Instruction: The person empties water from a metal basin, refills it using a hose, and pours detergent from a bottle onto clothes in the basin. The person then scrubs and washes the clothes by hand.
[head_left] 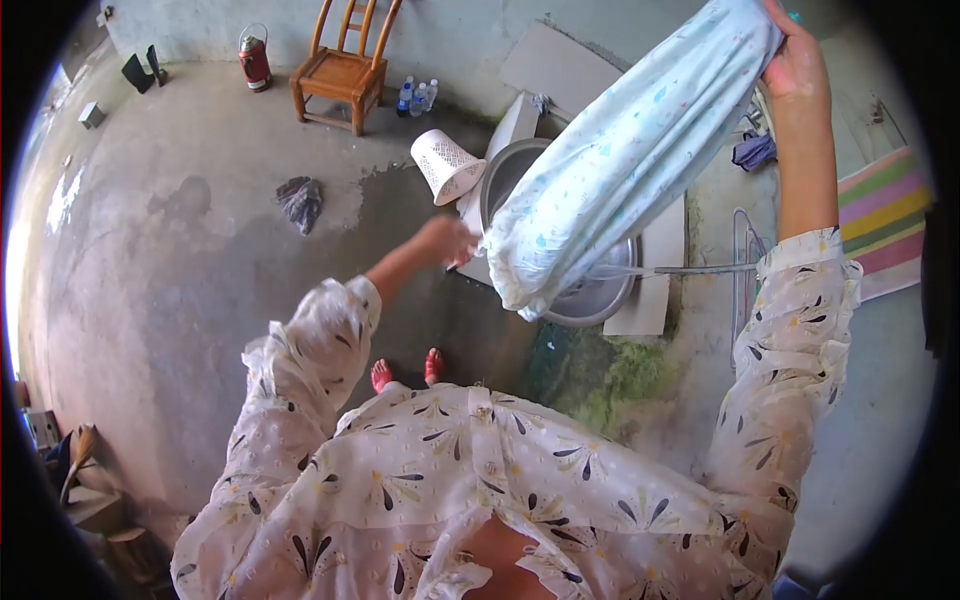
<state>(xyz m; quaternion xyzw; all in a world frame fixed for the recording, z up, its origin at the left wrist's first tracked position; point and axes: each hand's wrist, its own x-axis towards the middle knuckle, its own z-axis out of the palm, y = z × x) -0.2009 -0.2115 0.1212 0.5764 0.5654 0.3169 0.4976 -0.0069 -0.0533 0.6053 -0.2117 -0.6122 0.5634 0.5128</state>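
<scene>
A light blue garment (625,160) with a small print stretches slantwise across the upper right, its gathered, frilled end lowest. My right hand (797,62) is raised and closed on the upper end of the garment. Close to the frilled end is my left hand (445,241), blurred by motion; whether its fingers grip the cloth cannot be made out. Beneath the garment stand metal basins (600,305), partly covered by it. A tap or hose pipe (705,268) reaches in from the right, with water running toward the basin.
A white perforated basket (447,167) lies tipped beside the basins. On the concrete floor lies a dark crumpled cloth (299,203). Farther back are a wooden chair (343,75), a red thermos flask (254,62) and several plastic bottles (416,97). A striped mat (885,225) is at the right.
</scene>
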